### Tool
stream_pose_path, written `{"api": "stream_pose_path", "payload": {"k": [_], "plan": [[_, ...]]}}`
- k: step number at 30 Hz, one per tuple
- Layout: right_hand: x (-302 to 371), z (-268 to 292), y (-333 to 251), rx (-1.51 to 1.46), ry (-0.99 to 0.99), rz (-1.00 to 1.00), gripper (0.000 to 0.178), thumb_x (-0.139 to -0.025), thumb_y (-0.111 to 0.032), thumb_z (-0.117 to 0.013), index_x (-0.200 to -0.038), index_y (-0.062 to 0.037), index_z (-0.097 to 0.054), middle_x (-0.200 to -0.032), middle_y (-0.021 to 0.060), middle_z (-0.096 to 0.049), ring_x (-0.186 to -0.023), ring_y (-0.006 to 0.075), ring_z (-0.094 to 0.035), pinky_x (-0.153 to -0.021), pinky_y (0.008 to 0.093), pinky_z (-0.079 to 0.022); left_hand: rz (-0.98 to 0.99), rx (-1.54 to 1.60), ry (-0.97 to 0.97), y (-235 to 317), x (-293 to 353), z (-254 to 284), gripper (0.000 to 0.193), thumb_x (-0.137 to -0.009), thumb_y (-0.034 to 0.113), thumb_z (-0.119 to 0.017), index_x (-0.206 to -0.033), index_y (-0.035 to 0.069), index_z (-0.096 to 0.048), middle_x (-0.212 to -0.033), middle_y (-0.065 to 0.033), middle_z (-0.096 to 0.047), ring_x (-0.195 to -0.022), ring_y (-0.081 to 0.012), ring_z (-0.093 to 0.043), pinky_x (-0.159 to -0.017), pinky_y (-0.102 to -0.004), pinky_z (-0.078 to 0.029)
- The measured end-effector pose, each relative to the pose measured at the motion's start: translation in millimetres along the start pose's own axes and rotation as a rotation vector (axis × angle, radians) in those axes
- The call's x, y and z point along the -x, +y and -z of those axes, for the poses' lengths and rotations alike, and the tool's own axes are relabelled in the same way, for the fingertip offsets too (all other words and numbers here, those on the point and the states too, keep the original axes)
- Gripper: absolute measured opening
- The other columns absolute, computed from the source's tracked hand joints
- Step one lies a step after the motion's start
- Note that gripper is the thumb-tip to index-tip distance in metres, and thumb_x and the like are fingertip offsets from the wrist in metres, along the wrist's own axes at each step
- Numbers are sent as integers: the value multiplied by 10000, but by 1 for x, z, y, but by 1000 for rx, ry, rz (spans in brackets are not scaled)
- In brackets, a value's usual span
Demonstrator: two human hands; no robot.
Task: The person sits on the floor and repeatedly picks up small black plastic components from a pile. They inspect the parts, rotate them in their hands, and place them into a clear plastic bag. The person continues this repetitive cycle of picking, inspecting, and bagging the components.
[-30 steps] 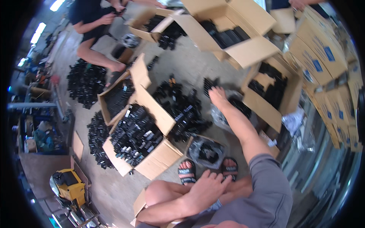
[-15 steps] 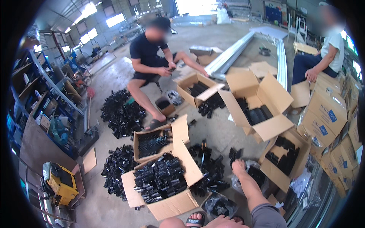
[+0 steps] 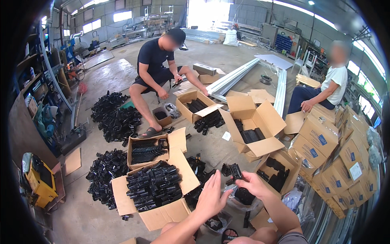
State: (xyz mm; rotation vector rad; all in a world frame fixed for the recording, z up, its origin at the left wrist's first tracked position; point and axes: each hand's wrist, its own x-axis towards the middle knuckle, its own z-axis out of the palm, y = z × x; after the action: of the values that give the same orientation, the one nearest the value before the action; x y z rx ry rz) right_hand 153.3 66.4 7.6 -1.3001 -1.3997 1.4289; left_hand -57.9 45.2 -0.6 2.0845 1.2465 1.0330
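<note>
My right hand (image 3: 252,185) is closed around a few small black parts (image 3: 233,171), ribbed and shiny, held up in front of me. What kind they are I cannot make out. Just left of them my left hand (image 3: 212,194) is raised with its fingers stretched out straight, holding nothing. Below the hands sits a clear plastic bag (image 3: 232,202) around more black parts. To the left, an open cardboard box (image 3: 164,215) is heaped with similar black parts. Another open box (image 3: 293,166) with black pieces stands right of my right hand.
Black parts lie in a pile (image 3: 106,179) at left and another pile (image 3: 115,118) farther off. A person (image 3: 152,61) in dark clothes sits across, handling a black part. Another person (image 3: 337,83) sits at right beside stacked cartons (image 3: 319,134). Long metal profiles (image 3: 233,77) lie beyond.
My right hand has come up from low over the floor with the black parts. My left hand has risen from my lap to beside it. The view has shifted; the person across has parted their hands.
</note>
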Motion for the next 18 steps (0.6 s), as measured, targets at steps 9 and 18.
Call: {"api": "stream_pose_path", "payload": {"k": [9, 18], "plan": [[50, -22, -18, -39, 190, -2, 254, -969, -145, -633, -1173, 7, -634, -890, 22, -663, -742, 68, -600, -656, 235, -489, 165, 734, -418, 14, -9, -5, 412, -1033, 235, -513, -1358, -16, -474, -1099, -63, -659, -961, -120, -642, -744, -263, -501], [57, -37, -43, -40, 363, 34, 340, -924, -205, -686, -1189, 4, -644, -848, 10, -632, -708, 59, -555, -608, 206, -452, 195, 803, -381, 14, 7, -14, 344, -970, 191, -649, -1252, -1, -613, -883, 58, -615, -763, -22, -487, -613, -217, -402]]}}
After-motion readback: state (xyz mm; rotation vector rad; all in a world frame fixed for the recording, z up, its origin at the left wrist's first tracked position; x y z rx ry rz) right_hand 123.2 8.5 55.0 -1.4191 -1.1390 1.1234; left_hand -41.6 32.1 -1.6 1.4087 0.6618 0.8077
